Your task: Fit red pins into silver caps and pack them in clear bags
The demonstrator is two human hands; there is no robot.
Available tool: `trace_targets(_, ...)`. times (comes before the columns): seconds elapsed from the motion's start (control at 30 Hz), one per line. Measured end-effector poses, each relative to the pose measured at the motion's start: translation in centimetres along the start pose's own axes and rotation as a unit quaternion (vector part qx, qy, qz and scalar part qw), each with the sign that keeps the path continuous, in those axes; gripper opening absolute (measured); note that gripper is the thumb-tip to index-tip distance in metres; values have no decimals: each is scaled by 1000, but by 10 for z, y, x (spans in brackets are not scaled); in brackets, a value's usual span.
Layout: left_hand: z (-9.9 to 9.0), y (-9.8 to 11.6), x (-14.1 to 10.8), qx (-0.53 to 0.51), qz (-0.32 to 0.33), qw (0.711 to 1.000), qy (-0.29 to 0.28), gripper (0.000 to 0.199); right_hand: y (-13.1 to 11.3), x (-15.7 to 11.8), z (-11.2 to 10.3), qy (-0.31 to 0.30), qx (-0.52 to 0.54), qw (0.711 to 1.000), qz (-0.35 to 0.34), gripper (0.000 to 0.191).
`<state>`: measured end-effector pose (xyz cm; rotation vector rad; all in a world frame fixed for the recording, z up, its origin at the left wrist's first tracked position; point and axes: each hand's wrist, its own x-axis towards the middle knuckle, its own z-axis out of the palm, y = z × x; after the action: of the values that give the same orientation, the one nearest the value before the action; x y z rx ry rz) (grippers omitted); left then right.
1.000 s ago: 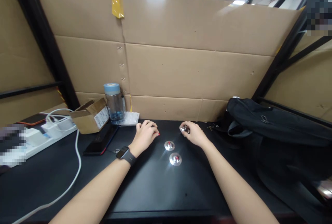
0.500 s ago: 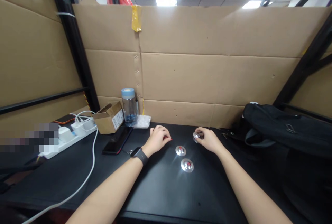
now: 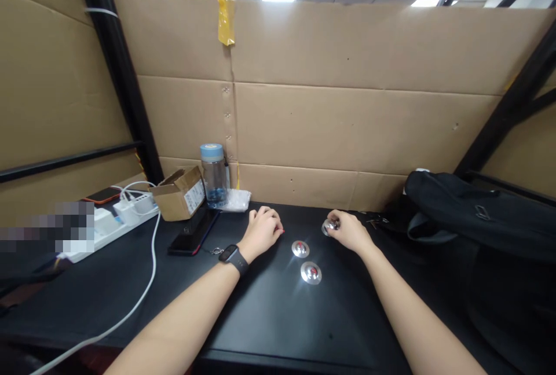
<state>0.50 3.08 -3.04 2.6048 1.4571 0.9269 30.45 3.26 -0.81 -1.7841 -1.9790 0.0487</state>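
Note:
Two shiny silver discs with raised domed centres and red marks lie on the black tabletop: a farther disc (image 3: 300, 249) and a nearer disc (image 3: 311, 272). My right hand (image 3: 353, 231) has its fingers curled round a third silver disc (image 3: 328, 227), partly hidden by the fingertips, at or just above the table. My left hand (image 3: 262, 231), with a dark watch (image 3: 233, 256) on its wrist, rests to the left of the discs. Its fingers are bent together, and a tiny red spot shows at the fingertips; what it is, I cannot make out.
On the left are a phone (image 3: 194, 232), an open cardboard box (image 3: 179, 194), a blue-lidded bottle (image 3: 214, 177), a white packet (image 3: 236, 200) and a power strip (image 3: 113, 233) with a white cable (image 3: 150, 274). A black bag (image 3: 482, 219) lies right, near keys (image 3: 377, 221). Cardboard (image 3: 304, 114) walls the back.
The view has shifted slightly, so everything sits a little higher. Both hands keep nearly the same places and grips; the two discs on the table stay put.

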Motion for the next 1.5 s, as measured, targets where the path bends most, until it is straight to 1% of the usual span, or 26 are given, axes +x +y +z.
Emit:
trace_targets(0.1,-1,-2,0,31,-17,999,15,10,7,2,1,-25,-18,999,22,24)
trace_targets(0.17,-4,-5,2,37,-21,999,14,9,10,4,3,-34,-15,999,19,21)
trace_targets(0.23,-9,-12,4,42,-31,998,26,12,12,4,6,-40,-4,999,11,20)
trace_targets(0.3,-17,-26,5,63,-61,994,58,18,14,5,9,-44,6,999,3,19)
trace_targets(0.37,-25,-45,5,104,-109,985,90,25,16,6,10,-42,10,999,-4,20)
trace_targets(0.4,-29,-55,4,126,-130,979,96,30,16,6,10,-39,11,999,-6,21)
trace_targets(0.43,-32,-64,2,145,-152,973,94,33,16,6,10,-35,10,999,-9,21)
trace_targets(0.5,-37,-79,0,166,-184,966,78,30,16,6,10,-27,10,999,-13,23)
trace_targets(0.57,-40,-87,-1,174,-199,962,66,26,16,6,9,-23,8,1000,-17,23)
trace_targets(0.67,-43,-87,0,178,-203,961,59,29,17,8,9,-22,9,999,-22,25)
trace_targets(0.8,-48,-83,3,170,-214,960,66,25,21,9,11,-27,12,999,-24,26)
trace_targets(0.87,-52,-84,3,173,-215,959,68,25,22,10,11,-30,14,999,-26,26)
trace_targets(0.93,-57,-87,3,182,-210,959,58,24,23,10,11,-34,15,999,-28,25)
trace_targets(1.0,-62,-93,2,186,-203,961,36,23,23,9,10,-36,15,999,-29,24)
trace_targets(1.07,-68,-100,1,176,-199,964,-4,22,23,9,10,-37,17,999,-29,24)
trace_targets(1.13,-74,-108,-1,158,-197,967,-44,25,23,9,11,-40,20,998,-32,24)
trace_targets(1.2,-80,-116,-2,147,-196,967,-67,26,24,10,12,-45,24,998,-39,24)
trace_targets(1.3,-87,-123,-5,146,-201,966,-66,16,27,11,15,-50,32,997,-47,25)
trace_targets(1.5,-97,-123,-6,140,-210,967,-34,11,31,14,16,-44,35,997,-50,27)
